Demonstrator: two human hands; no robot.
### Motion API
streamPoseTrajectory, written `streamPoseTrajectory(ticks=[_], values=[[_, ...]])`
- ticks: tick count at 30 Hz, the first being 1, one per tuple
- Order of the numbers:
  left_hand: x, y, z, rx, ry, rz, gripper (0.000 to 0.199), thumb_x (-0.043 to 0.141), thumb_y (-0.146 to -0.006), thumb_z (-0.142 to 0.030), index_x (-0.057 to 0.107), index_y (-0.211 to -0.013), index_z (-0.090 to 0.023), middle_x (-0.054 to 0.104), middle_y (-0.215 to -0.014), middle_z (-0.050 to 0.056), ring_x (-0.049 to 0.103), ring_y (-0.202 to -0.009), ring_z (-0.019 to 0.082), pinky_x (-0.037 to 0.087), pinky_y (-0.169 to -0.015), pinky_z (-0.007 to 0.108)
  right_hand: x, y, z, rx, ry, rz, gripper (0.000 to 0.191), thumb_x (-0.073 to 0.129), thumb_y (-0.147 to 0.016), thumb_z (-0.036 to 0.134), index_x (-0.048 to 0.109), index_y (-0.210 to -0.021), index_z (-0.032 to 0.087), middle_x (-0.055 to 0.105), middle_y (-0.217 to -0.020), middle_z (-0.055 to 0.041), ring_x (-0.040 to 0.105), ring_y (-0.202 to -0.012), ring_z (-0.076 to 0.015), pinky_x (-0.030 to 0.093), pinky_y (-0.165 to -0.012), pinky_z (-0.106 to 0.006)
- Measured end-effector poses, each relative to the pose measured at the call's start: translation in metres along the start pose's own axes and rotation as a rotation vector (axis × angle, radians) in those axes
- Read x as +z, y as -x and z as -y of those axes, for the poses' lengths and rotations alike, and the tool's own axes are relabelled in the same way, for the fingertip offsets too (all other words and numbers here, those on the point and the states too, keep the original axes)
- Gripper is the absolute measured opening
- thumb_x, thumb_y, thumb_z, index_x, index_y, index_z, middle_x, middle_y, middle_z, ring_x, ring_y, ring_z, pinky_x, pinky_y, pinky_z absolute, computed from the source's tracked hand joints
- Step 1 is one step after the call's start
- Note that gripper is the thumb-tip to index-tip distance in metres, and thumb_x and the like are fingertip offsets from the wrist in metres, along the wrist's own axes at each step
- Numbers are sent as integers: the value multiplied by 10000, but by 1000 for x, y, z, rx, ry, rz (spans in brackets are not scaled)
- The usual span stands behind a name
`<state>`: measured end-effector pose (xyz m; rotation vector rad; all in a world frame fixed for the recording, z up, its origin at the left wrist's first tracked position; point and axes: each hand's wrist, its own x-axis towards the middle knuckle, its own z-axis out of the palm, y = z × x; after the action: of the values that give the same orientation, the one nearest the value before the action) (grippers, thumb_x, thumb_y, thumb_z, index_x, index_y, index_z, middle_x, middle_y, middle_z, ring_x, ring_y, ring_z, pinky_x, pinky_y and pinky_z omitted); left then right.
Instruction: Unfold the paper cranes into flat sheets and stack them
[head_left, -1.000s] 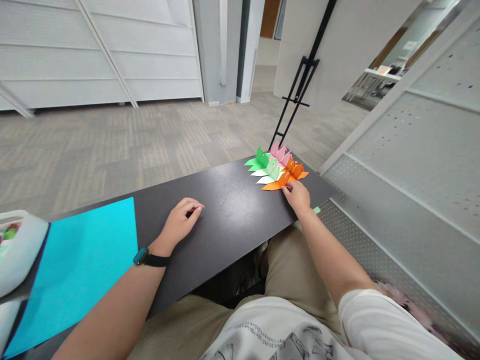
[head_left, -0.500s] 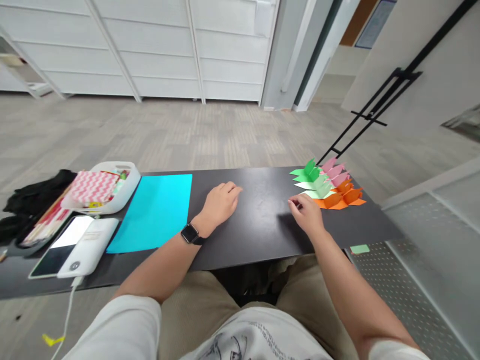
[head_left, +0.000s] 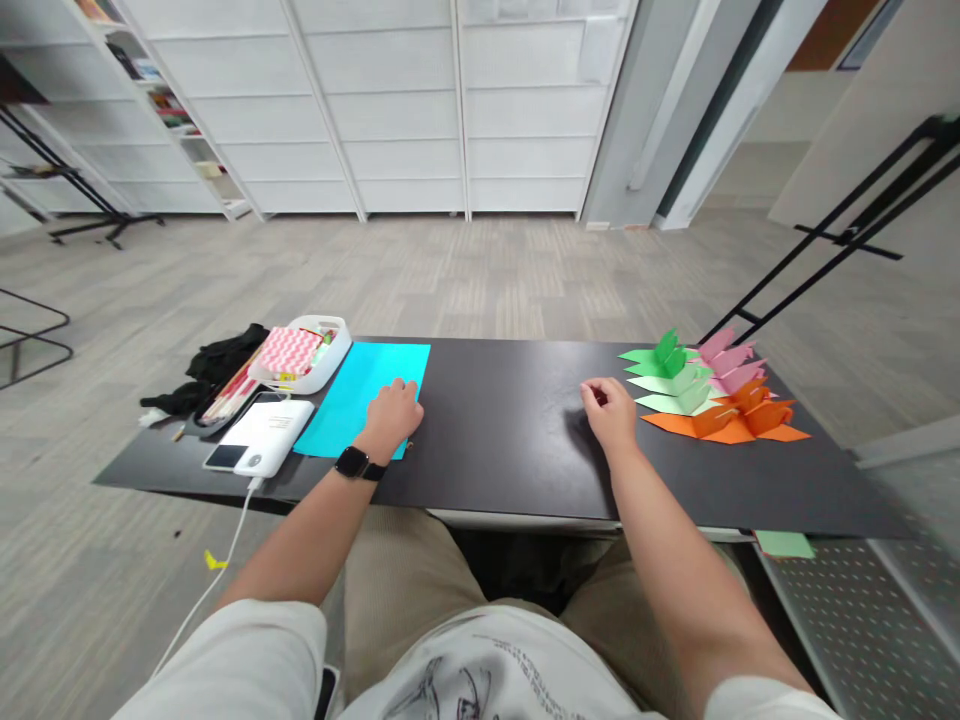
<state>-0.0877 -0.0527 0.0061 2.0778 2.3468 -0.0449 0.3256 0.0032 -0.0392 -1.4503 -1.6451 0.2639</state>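
My left hand (head_left: 395, 412), with a black watch (head_left: 361, 463) on its wrist, rests over the right edge of a bright blue sheet of paper (head_left: 349, 385). Its fingers are slightly bent and lie on the paper; their tips are partly hidden. My right hand (head_left: 609, 410) hovers at the right of the dark table (head_left: 502, 430), fingers curled in and nothing visible in them. Close beside it stand folded paper pieces: orange (head_left: 739, 415), light green (head_left: 679, 390), green (head_left: 664, 355) and pink (head_left: 727, 360).
On the left are a white basket (head_left: 334, 350) with a pink zigzag-patterned item (head_left: 291, 350), a tray of pencils (head_left: 234, 385), a black cloth (head_left: 217, 365) and a white power bank (head_left: 276, 437) with a cable (head_left: 225, 565). A black metal stand (head_left: 795, 265) leans beyond the table.
My left hand has moved left from the bare tabletop onto the blue paper's edge. My right hand stays near the folded pieces, its fingers more curled. The view has shifted left.
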Motion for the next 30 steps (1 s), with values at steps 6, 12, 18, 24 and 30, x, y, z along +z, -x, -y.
streamPoseTrajectory(ticks=[6,12,18,24,30], values=[[-1,-3,10,20,10,-16,408,506,-973,-178,676,-1344,-174,670,-1314,205,660,-1191,360,559,-946,460,2,1,2,21,-27,8,246,574,-936,424,700,-855,230,706,-854,-68,625,-765,-226,506,-778,-369],[-5,-1,13,19,11,-17,375,531,-980,-215,716,-1306,-204,690,-1316,173,665,-1180,323,545,-956,410,1,0,2,36,-62,8,241,580,-924,419,705,-871,220,707,-869,-74,621,-775,-229,512,-809,-379],[-9,-2,-1,53,66,-100,416,509,-952,-124,710,-1304,-217,681,-1335,152,668,-1202,297,544,-1018,407,4,-3,6,33,-77,30,241,569,-928,423,696,-850,233,709,-860,-73,622,-786,-235,522,-813,-380],[-6,-18,-39,250,461,-329,396,525,-921,-98,697,-1254,-224,707,-1251,99,676,-1141,238,537,-1087,391,10,-6,3,-14,-96,70,246,565,-938,432,700,-863,241,694,-845,-57,633,-782,-228,528,-804,-373],[2,-39,-104,297,879,-396,256,612,-946,-173,720,-1176,-200,736,-1077,56,613,-739,145,556,-863,334,11,-3,6,-16,-141,89,291,548,-962,465,731,-996,242,718,-915,-70,648,-811,-233,545,-792,-374]])
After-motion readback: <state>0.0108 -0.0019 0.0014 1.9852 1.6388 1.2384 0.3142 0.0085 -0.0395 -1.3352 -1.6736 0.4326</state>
